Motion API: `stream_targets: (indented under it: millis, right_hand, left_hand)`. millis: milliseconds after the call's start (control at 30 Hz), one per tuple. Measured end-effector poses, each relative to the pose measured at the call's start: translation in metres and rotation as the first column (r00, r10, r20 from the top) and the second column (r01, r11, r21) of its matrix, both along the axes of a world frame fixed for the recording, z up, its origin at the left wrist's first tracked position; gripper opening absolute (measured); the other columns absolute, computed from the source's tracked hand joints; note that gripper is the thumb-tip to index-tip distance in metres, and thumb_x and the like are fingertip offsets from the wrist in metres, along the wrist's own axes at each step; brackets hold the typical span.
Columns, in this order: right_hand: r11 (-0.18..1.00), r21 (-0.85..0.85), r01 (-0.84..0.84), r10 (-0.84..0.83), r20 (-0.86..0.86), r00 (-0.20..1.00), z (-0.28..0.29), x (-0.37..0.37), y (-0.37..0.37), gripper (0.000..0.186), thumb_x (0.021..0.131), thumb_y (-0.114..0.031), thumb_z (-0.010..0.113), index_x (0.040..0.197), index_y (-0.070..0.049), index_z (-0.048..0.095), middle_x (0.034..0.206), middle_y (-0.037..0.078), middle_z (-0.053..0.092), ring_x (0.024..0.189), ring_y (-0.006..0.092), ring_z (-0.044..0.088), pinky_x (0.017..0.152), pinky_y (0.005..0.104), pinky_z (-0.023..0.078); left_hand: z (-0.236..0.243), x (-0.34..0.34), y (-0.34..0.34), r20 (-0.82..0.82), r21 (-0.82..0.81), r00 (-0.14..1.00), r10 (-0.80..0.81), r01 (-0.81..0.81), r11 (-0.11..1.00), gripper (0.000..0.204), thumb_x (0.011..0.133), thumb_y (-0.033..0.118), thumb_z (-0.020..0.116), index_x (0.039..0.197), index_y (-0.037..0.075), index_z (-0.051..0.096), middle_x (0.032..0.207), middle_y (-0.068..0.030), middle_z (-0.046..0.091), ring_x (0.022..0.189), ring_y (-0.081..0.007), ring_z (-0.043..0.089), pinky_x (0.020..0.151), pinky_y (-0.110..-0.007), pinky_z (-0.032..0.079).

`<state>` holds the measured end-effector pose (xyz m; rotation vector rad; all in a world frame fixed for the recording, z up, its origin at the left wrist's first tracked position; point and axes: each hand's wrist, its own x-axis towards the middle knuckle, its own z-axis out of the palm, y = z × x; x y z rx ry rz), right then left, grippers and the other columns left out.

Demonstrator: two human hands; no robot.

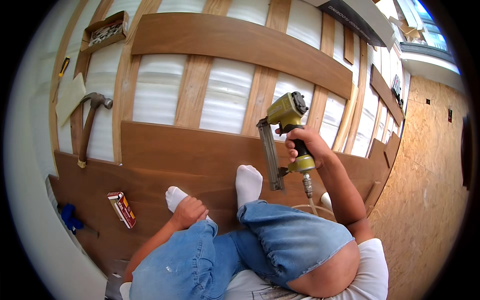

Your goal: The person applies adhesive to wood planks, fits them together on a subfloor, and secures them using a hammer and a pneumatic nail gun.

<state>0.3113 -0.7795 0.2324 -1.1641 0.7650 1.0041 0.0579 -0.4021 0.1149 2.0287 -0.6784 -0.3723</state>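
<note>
My right hand (310, 143) is wrapped round the black grip of a green pneumatic nail gun (285, 111), held up over the brown floorboards (185, 150). An air hose (312, 204) runs from the coupling at the gun's lower end toward my right leg. The gun's long magazine stands on the left, its lower end above the boards and right of my right foot. My left hand (190, 211) is closed over my left ankle, just behind the white sock (175, 197). Part of its grip is hidden.
A loose plank (240, 42) lies across wooden battens (194, 92) over white foam. At left are a hammer (89, 125), a small red-and-white box (121, 210), a blue-handled tool (71, 219), a screwdriver (63, 67) and an open box (104, 33). Particle board (420, 185) spans the right.
</note>
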Motion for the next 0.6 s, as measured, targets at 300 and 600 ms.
stream_targets:
  millis: [300,600]
  right_hand:
    - [0.998,0.060,-0.020,0.027,-0.118,0.993,-0.018,-0.009,0.011,0.025,0.091,-0.011,0.061,0.111,0.003,0.061,0.071,0.003,0.056,0.054,0.0108,0.057,0.054,0.0338,0.059]
    - [0.994,0.007,-0.110,0.109,-0.183,0.977,-0.014,0.006,0.019,0.013,0.088,-0.009,0.059,0.096,0.001,0.057,0.070,0.004,0.055,0.053,0.0119,0.054,0.053,0.0345,0.059]
  left_hand:
    - [-0.007,0.007,-0.010,0.046,0.086,0.995,0.087,-0.091,0.992,0.016,0.076,0.009,0.075,0.071,0.009,0.060,0.071,-0.0069,0.056,0.064,-0.0263,0.056,0.060,-0.040,0.044]
    - [-0.010,0.008,-0.013,0.068,0.068,0.990,0.121,-0.125,0.990,0.015,0.076,0.009,0.075,0.071,0.009,0.060,0.070,-0.0071,0.055,0.064,-0.0264,0.056,0.059,-0.039,0.043]
